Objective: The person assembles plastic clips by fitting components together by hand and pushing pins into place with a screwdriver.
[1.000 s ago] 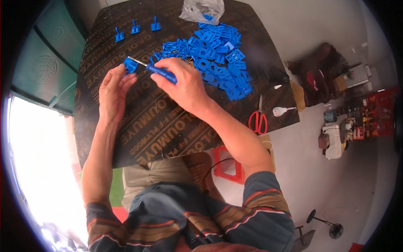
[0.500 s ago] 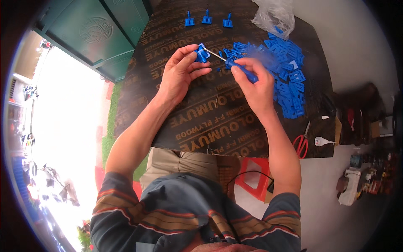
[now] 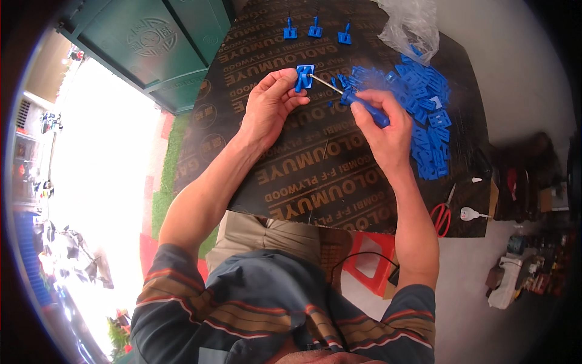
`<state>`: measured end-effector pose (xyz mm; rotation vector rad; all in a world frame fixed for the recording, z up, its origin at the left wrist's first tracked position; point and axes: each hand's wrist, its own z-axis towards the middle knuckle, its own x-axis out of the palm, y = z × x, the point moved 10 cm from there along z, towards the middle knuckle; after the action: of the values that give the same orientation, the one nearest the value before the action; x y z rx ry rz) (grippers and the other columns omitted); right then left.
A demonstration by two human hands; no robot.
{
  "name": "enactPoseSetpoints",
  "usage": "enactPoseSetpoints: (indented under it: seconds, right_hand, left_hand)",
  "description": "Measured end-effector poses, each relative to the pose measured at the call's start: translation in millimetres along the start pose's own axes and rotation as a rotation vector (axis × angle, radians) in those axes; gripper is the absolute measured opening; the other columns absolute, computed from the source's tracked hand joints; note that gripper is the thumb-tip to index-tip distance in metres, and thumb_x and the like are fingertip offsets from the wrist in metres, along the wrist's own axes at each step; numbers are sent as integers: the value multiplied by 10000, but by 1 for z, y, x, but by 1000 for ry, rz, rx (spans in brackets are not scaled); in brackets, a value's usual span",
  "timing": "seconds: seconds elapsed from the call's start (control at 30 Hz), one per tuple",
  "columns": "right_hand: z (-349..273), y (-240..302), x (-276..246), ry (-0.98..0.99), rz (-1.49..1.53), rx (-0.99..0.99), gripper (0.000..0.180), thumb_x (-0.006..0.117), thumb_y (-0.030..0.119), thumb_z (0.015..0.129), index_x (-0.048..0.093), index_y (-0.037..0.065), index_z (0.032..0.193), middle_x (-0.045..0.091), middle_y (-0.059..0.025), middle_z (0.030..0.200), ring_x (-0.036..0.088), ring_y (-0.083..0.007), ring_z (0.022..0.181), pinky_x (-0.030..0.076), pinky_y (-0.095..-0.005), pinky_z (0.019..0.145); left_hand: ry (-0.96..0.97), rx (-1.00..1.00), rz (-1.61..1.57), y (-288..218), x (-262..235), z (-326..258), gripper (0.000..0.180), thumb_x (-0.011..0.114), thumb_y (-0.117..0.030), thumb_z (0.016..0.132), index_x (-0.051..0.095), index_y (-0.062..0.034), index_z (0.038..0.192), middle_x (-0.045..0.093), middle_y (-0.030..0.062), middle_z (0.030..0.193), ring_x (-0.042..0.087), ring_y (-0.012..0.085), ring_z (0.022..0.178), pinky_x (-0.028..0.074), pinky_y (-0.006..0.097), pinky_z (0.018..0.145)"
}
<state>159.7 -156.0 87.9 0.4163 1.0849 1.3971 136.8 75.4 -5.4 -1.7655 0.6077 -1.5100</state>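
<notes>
My left hand [image 3: 268, 104] pinches a small blue plastic part [image 3: 304, 77] by its left side, above the table. In my right hand [image 3: 388, 127] is a screwdriver [image 3: 374, 113] with a blue handle and a thin metal shaft, angled left and away. Its tip meets the blue part or comes right up against it; the exact contact is too small to make out. To the right of the held part lies a large pile of loose blue plastic pieces [image 3: 431, 91]. Three blue pieces with upright stems [image 3: 315, 28] stand in a row at the far side.
A clear plastic bag [image 3: 415, 27] sits behind the pile on the dark printed plywood table [image 3: 291, 164]. Red-handled scissors [image 3: 442, 218] and a white object with a thin nozzle [image 3: 471, 213] lie near the right front corner. A red stool [image 3: 370, 267] is below the front edge.
The blue part has turned in my left hand, and its fingers have drawn closer together. The screwdriver remains at the part. The whole view has shifted slightly.
</notes>
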Motion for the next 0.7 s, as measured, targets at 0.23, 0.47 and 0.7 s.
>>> enactPoseSetpoints:
  seconds: [0.23,0.47,0.7]
  right_hand:
    - [0,11,2,-7,-91,-133,200,827,72,931,756,31,1114,720,-46,969,682,-150,859,534,-277,753]
    - [1,20,1,-2,-122,-155,203,830,55,921,758,34,1110,691,-54,940,664,-166,832,516,-289,721]
    - [1,23,0,-18,-138,-193,194,834,51,913,756,45,1091,700,-59,946,675,-174,822,530,-291,692]
  left_hand:
    - [-50,34,28,-3,-4,-2,195,678,-193,1090,684,-38,1209,720,43,1029,699,125,910,639,317,867]
    - [-72,37,55,-5,-4,-2,180,680,-185,1087,687,-38,1191,720,44,1026,695,124,897,632,308,859]
    - [-58,39,40,-4,-5,-1,181,692,-191,1079,688,-39,1177,722,45,1015,693,125,891,632,310,851]
